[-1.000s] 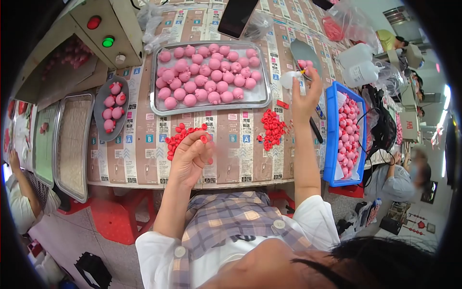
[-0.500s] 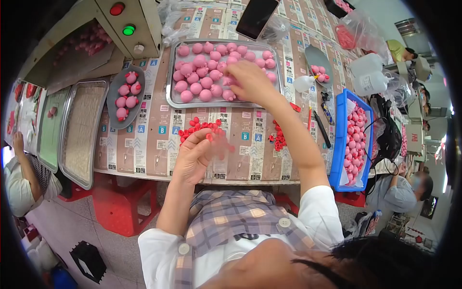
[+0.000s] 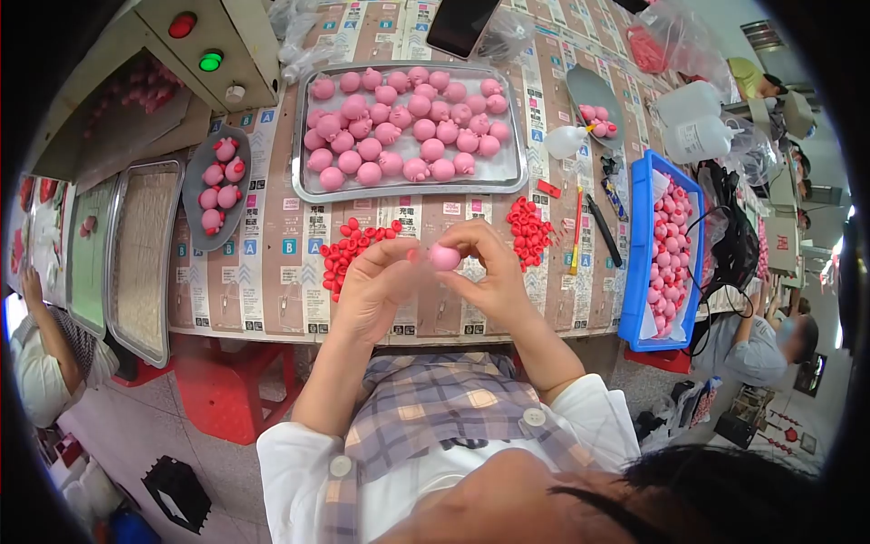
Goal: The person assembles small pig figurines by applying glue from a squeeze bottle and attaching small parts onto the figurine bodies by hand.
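Between the thumb and fingers of my right hand (image 3: 494,276) is a pink ball (image 3: 444,257), held above the table's near side. Close to its left, my left hand (image 3: 376,290) is pinched on a small red piece (image 3: 412,256); a blurred patch covers part of these fingertips. Whether piece and ball touch, I cannot tell. Beyond the hands lies a metal tray (image 3: 408,192) with many pink balls, some showing small raised bumps. Loose red pieces form one pile (image 3: 340,263) left of my hands and another pile (image 3: 530,227) to the right.
Grey oval plates hold red-trimmed pink balls, one plate (image 3: 195,204) at left, another plate (image 3: 584,86) at right. A blue crate (image 3: 634,272) of such balls stands far right. Nearby are a white bottle (image 3: 564,142), a yellow-and-red stick (image 3: 576,231) and a phone (image 3: 460,25). Other people sit at both sides.
My right hand has come back from the tray with a pink ball and is now beside my left hand. The left hand has shifted slightly right, still pinching the red piece.
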`<state>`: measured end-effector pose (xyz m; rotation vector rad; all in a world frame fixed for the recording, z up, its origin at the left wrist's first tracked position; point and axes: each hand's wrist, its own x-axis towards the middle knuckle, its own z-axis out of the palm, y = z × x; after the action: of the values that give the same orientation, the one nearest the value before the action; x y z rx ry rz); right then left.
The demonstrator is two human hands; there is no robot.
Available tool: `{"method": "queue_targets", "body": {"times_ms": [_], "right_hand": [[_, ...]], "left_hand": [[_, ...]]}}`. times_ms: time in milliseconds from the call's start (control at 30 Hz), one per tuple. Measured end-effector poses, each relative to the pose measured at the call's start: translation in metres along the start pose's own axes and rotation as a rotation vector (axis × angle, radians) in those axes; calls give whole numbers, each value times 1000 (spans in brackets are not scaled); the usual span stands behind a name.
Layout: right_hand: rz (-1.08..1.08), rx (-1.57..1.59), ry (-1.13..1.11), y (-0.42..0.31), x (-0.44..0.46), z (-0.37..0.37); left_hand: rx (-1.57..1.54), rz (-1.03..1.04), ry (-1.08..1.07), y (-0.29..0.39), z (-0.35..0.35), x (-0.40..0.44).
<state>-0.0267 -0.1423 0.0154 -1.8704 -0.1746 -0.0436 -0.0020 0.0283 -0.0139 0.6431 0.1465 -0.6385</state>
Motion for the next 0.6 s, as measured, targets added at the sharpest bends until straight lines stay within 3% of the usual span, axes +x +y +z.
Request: {"method": "queue_targets", "body": {"times_ms": [200,300,600], "right_hand": [[93,351,92,-2,-8,9],[334,643,94,-6,-14,5],[217,741,88,11,-21,9]], "left_hand": [[-24,37,0,-1,7,-1],[-27,18,-16,-2,6,0],[-40,19,-10,-5,9,-1]]}}
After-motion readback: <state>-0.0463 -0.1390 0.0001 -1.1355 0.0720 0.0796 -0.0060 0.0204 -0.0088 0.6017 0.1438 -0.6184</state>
